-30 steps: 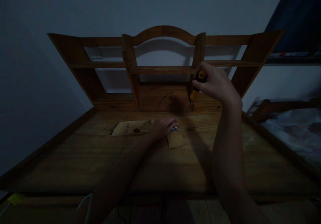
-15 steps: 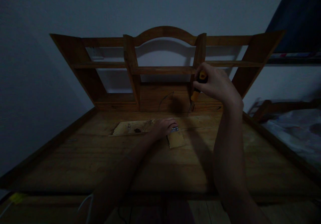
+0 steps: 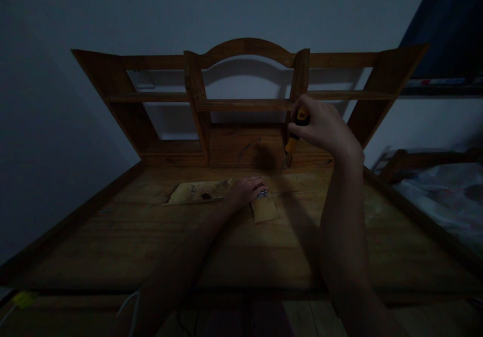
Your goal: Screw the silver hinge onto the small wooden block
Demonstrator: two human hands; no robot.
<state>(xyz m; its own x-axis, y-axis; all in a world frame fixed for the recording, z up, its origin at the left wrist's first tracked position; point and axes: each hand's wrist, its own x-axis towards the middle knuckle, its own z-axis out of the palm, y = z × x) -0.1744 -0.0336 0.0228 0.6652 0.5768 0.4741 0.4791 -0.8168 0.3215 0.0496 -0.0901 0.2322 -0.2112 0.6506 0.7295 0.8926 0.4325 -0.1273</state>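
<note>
The right hand [image 3: 326, 128] grips a yellow-and-black screwdriver [image 3: 296, 132] angled down at the base of the wooden hutch [image 3: 245, 105], while the left hand [image 3: 245, 191] rests curled on a small metal hinge [image 3: 263, 194] on the desktop [image 3: 188, 246].

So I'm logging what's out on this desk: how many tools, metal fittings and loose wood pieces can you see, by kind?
Screwdriver, in the right hand: 1
Metal fitting, at the left hand: 1
Small wood piece: 1
Long wood board: 1
Total: 4
</note>
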